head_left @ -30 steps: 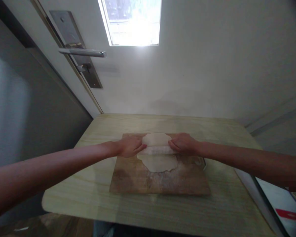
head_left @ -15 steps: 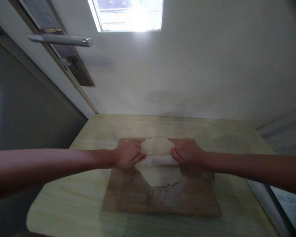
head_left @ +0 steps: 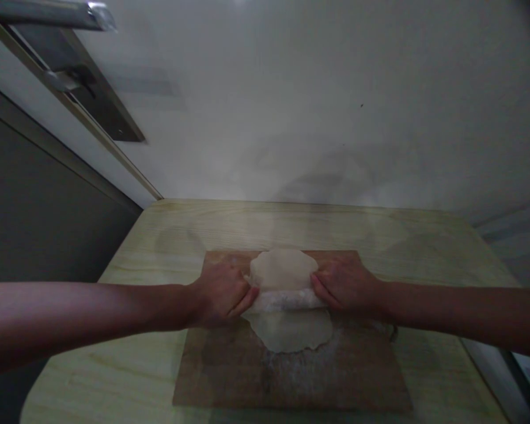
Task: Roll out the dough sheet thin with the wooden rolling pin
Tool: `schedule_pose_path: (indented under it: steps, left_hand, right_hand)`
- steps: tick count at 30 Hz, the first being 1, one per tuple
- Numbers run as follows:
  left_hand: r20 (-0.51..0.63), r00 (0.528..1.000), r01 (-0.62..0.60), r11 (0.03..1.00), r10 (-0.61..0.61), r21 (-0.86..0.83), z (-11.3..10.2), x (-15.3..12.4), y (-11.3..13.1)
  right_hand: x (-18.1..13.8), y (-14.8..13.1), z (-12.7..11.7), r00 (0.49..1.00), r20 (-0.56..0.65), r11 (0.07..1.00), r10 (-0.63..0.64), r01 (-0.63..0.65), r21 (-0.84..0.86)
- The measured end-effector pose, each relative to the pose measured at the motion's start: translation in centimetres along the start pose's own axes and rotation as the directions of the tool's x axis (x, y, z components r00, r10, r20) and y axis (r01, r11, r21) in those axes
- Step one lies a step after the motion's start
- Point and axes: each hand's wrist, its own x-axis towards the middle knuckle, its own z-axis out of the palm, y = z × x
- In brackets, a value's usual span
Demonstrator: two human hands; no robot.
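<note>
Grips a pale, flour-dusted, cylindrical rolling pin (head_left: 287, 300) at both ends, with the left hand (head_left: 223, 294) curled tight at one side and the right hand (head_left: 348, 288) at the other, hiding the tips of the pin inside the closed fists. Holds it crosswise over the middle of a thin, cream-coloured, ragged-edged sheet of dough (head_left: 287, 333), visible both beyond and in front of the pin, flat on a brown, rectangular wooden board (head_left: 221, 377) atop a pale, wood-grained desk (head_left: 92, 377). Risks, by judgement: thinning or tearing the sheet unevenly by leaning harder on one side; creasing its left edge under the left knuckles, too close to tell contact from a gap; sticking to pin or wood for want of white flour (head_left: 298, 368), seen mainly just in front of the dough; pushing dough past the far edge of the board, apparently already reached. Compared with a second ago: looking lower, losing the bright window and cutting off the silver metal door handle (head_left: 48, 14) at top left; seeing board and dough larger; keeping the same two-ended grip, perhaps slightly nearer the body, though hard to judge under the changed tilt.
</note>
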Motion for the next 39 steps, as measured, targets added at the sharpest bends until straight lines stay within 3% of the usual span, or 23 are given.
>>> schedule_pose_path:
  steps: [10, 18, 29, 39]
  left_hand:
    - [0.044, 0.999, -0.002, 0.998, 0.005, -0.066, 0.3, 0.1, -0.1]
    - [0.016, 0.999, -0.034, 0.994, 0.036, -0.106, 0.6, 0.1, -0.4]
    - [0.175, 0.984, -0.010, 0.994, 0.029, -0.111, 0.1, 0.2, -0.2]
    - [0.142, 0.988, -0.029, 0.986, 0.053, -0.166, 0.4, 0.3, -0.4]
  right_hand:
    - [0.3, 0.1, -0.1, 0.996, 0.088, 0.999, -0.018, 0.013, 0.052]
    - [0.2, 0.2, 0.6, 0.998, 0.031, 0.993, -0.048, 0.044, 0.113]
    - [0.2, 0.4, 1.1, 0.997, 0.029, 0.984, -0.068, 0.062, 0.168]
    - [0.2, 0.5, 1.4, 0.997, 0.048, 0.979, -0.068, 0.058, 0.195]
